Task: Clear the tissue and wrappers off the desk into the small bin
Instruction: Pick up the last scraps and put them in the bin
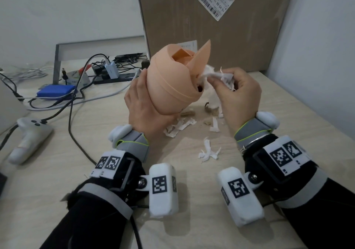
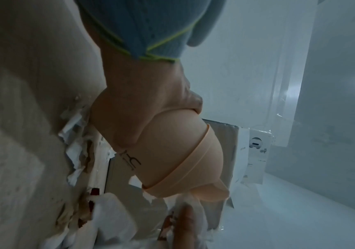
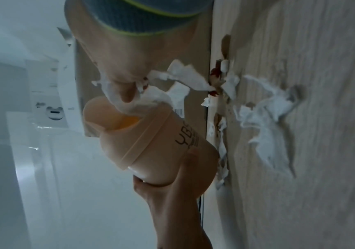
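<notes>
My left hand (image 1: 142, 103) grips a small peach-coloured bin (image 1: 171, 79) from below and holds it tilted above the desk, its flap lid (image 1: 201, 56) swung up. My right hand (image 1: 240, 89) pinches a wad of white tissue (image 1: 217, 76) right at the bin's mouth. In the right wrist view the tissue (image 3: 150, 97) touches the bin's rim (image 3: 116, 118). In the left wrist view the bin (image 2: 182, 151) sits in my palm. Torn white tissue scraps (image 1: 180, 127) and brown wrapper bits (image 1: 210, 110) lie on the desk under the bin. Another scrap (image 1: 208, 151) lies nearer me.
A large cardboard box (image 1: 221, 24) stands against the wall behind the bin. To the left lie a power strip with chargers (image 1: 111, 72), tangled cables (image 1: 73, 103), a blue pack (image 1: 55, 91) and a white controller (image 1: 28, 139). The light wooden desk (image 1: 192, 227) ends near the right wall.
</notes>
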